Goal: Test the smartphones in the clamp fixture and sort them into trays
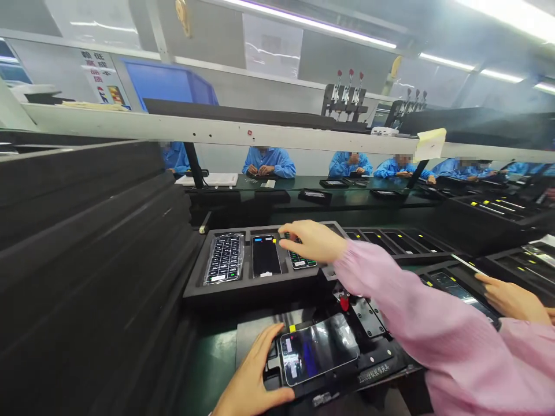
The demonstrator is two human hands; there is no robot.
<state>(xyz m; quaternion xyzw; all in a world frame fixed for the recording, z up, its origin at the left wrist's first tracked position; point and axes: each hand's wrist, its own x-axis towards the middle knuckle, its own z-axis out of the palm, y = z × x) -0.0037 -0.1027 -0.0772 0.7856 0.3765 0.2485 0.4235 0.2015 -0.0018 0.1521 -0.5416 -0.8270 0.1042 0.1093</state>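
Note:
My left hand is at the left end of a smartphone lying face up in a black fixture. Its thumb and fingers are spread apart around that end, touching the fixture's edge. My right hand, in a pink sleeve, reaches over a black foam tray. Its curled fingertips are apart, above a phone with a gridded film, which it partly covers. Beside the fingertips lies a dark-screened phone with a yellow tab. Another gridded phone fills the left slot.
Tall black trays are stacked at the left. A red-tipped clamp stands behind the fixture. At the right, another person's hand is over a tray with a phone. Workers in blue sit beyond the shelf.

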